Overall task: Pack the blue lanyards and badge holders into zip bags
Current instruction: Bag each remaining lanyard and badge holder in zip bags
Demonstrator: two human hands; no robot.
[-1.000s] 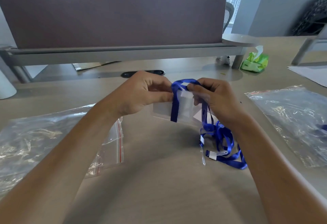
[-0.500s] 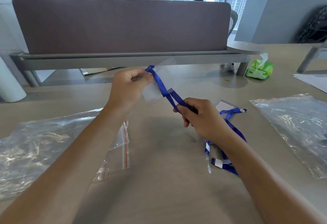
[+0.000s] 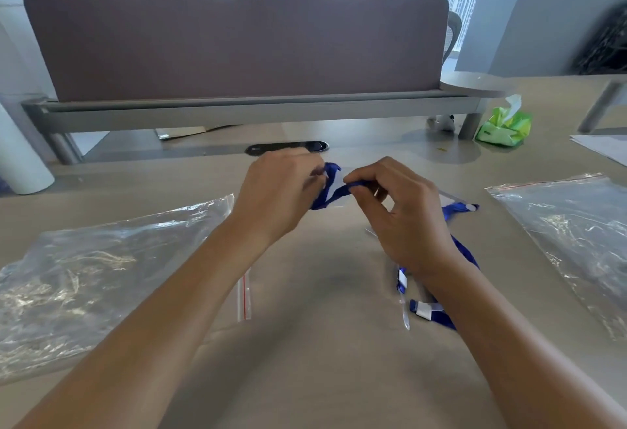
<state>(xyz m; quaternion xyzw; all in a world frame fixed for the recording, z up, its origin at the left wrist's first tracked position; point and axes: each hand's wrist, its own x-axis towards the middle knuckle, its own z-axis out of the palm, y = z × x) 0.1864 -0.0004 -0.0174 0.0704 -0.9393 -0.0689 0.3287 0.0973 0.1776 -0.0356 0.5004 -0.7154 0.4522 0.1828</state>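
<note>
Bare surface lies open near the middle. Zip bags flank it left and right. A divider panel blocks the far side.

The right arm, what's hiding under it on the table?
Blue ribbon lanyards with white tags lie under the right hand and wrist on the beige table. How much strap the arm covers is hidden.

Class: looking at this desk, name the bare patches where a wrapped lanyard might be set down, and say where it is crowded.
Bare desk shows between the forearms, bordered by the left zip bag and the loose lanyards. Another strip lies between those lanyards and the right zip bag. It is crowded where the left hand and right hand grip the blue lanyard.
</note>
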